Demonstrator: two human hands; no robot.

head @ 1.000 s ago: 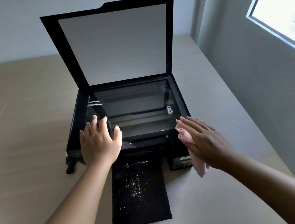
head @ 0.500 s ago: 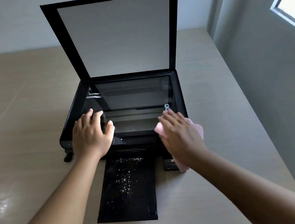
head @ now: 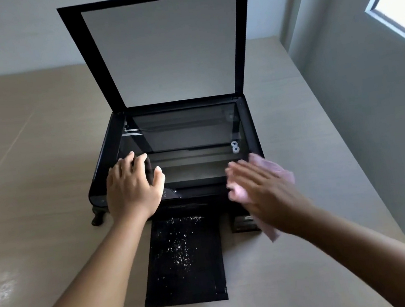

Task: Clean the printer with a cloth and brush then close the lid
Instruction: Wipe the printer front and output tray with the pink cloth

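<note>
Occupying the centre of the frame, a black flatbed printer (head: 103,165) stood on a pale beige wood-grain tabletop (head: 30,149). Its black-framed lid with a grey-white inner pad (head: 163,48) was raised nearly upright at the rear. The dark rectangular scanner glass (head: 184,135) lay exposed below the lid, with two small white gear wheels (head: 235,147) visible near its right edge.

A thin pink cloth (head: 275,170) lay over the printer's front right corner, one end hanging down past the front face at lower right. The right hand (head: 264,191) pressed on this cloth with fingers straight and together, palm down, not curled round it; hand and cloth were both motion-blurred. The left hand (head: 133,187) rested flat on the front left part of the printer, fingers extended and slightly spread, fingertips on the glass, holding nothing.

A flat black output tray (head: 185,270) extended from the printer's front toward the bottom of the frame, between the two forearms. Fine white specks were scattered over its upper and middle surface.

A plain grey wall (head: 16,36) closed the background, and a bright white-framed window (head: 402,1) occupied the upper right corner.
</note>
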